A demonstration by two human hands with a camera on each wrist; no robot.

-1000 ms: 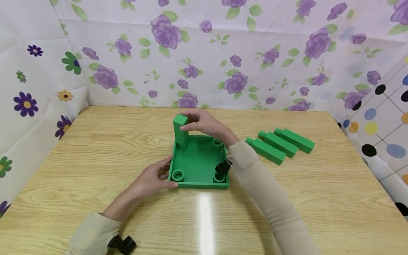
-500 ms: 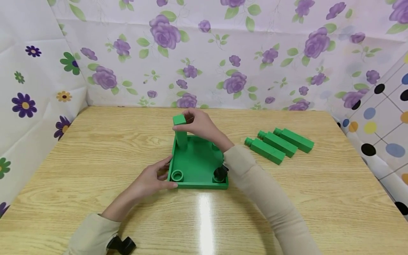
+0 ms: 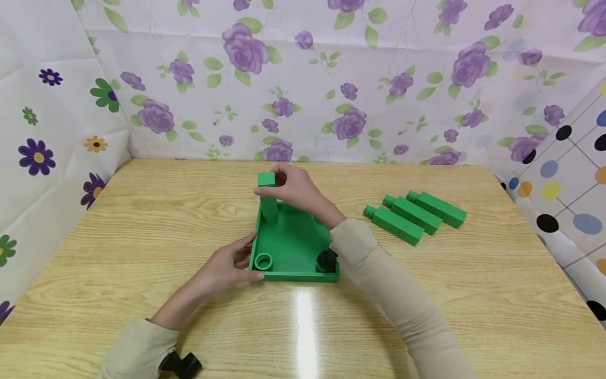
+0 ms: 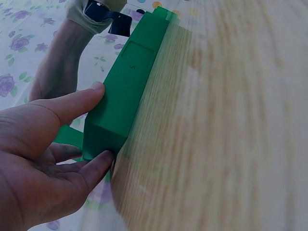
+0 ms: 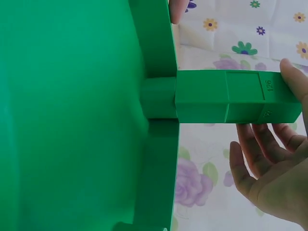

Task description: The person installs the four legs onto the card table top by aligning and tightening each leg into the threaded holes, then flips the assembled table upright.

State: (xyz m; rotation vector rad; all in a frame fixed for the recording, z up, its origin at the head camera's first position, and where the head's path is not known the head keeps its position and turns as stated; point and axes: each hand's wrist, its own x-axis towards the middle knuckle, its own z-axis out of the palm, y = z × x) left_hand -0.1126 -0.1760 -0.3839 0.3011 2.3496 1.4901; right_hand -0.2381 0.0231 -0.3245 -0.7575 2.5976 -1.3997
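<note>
A square green tabletop [image 3: 293, 239] lies upside down in the middle of the wooden table, its raised rim and round corner sockets upward. At its far left corner a green table leg [image 3: 269, 208] stands upright in the socket. My right hand [image 3: 303, 189] pinches the upper end of this leg between thumb and fingers. In the right wrist view the leg [image 5: 211, 96] meets the socket with no visible gap. My left hand [image 3: 222, 271] grips the near left corner of the tabletop, thumb on the front rim. The left wrist view shows its thumb and fingertips against the tabletop's side [image 4: 122, 82].
Three more green legs [image 3: 395, 225] with threaded ends lie side by side on the wooden table [image 3: 142, 221], right of the tabletop. An open socket [image 3: 263, 261] shows at the near left corner. Flowered cloth [image 3: 303, 79] hangs behind.
The right hand has turned with the leg, its thumb swinging left across the leg's front, and the leg's top face has rotated. The left hand and the tabletop stay in place.
</note>
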